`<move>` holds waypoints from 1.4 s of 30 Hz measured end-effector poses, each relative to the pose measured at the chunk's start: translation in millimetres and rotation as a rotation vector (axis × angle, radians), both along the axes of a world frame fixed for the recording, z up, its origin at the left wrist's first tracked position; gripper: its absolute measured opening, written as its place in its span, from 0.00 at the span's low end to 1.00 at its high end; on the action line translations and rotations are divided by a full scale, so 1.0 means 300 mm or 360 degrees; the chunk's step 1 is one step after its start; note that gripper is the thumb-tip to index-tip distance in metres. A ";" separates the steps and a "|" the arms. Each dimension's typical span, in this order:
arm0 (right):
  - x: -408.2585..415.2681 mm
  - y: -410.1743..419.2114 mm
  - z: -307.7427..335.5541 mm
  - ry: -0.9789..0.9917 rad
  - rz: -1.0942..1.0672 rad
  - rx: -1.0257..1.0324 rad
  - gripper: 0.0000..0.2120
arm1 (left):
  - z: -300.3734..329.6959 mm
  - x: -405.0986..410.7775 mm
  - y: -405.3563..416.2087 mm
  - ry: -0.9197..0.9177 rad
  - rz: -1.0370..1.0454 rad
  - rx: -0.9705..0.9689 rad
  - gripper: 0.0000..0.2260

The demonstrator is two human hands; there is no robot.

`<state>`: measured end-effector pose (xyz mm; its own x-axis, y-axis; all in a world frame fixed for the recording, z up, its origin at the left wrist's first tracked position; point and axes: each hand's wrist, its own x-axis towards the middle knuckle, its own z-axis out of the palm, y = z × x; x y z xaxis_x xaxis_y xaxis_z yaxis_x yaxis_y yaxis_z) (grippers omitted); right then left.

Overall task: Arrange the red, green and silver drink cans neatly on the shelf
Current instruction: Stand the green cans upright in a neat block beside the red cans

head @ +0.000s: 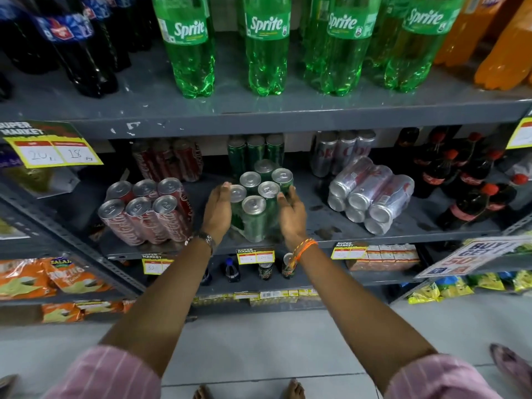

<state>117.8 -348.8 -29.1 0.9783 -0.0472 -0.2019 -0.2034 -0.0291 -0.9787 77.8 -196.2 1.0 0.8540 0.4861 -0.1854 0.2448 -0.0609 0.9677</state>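
Observation:
A shrink-wrapped pack of green cans (254,210) stands upright at the middle of the grey shelf (331,234). My left hand (217,210) lies flat against its left side and my right hand (290,216) against its right side, fingers extended, so the pack sits between both palms. A pack of red cans (146,214) stands upright to the left. A pack of silver cans (371,194) lies on its side to the right. Behind them stand rows of red cans (169,159), green cans (253,151) and silver cans (342,151).
Cola bottles (472,180) fill the shelf's right end. Large green, dark and orange bottles stand on the shelf above (259,110). Price tags hang on the shelf edges. Snack bags and small cans sit on lower shelves. My feet are on the tiled floor.

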 end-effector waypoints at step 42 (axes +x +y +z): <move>0.306 -0.062 0.039 0.0136 0.0623 -0.0113 0.18 | -0.122 -0.023 0.139 -0.0178 -0.0084 0.0163 0.38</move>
